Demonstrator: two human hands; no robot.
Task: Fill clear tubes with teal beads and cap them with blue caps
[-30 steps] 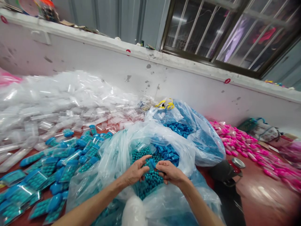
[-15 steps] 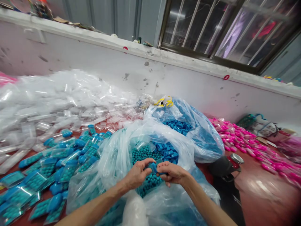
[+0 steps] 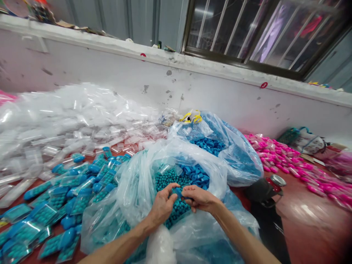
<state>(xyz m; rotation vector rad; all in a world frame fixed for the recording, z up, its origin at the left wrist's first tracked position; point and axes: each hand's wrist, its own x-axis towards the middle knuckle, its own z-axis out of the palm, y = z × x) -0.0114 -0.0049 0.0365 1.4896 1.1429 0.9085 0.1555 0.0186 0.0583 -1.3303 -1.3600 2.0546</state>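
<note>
Over an open plastic bag (image 3: pixel 132 179), my left hand (image 3: pixel 162 203) pinches a small blue plastic piece (image 3: pixel 177 191), apparently a cap. Close beside it, my right hand (image 3: pixel 200 198) has its fingers closed on the same piece or on a second blue part; the fingers hide which. Below both hands lie loose teal beads (image 3: pixel 176 214) inside the bag. Blue caps (image 3: pixel 196 176) are heaped at the bag's right inner side, just beyond my right hand.
Bead-filled clear packs with blue caps (image 3: pixel 81 200) lie at left, before a heap of clear empty containers (image 3: pixel 68 121). A second bag (image 3: pixel 242 168) with blue caps stands behind. Pink pieces (image 3: pixel 277 152) and a metal-lidded jar (image 3: pixel 278 180) are on the right.
The view has shifted slightly. Both hands stay close together over the beads, with the right hand turned a little and slightly higher.
</note>
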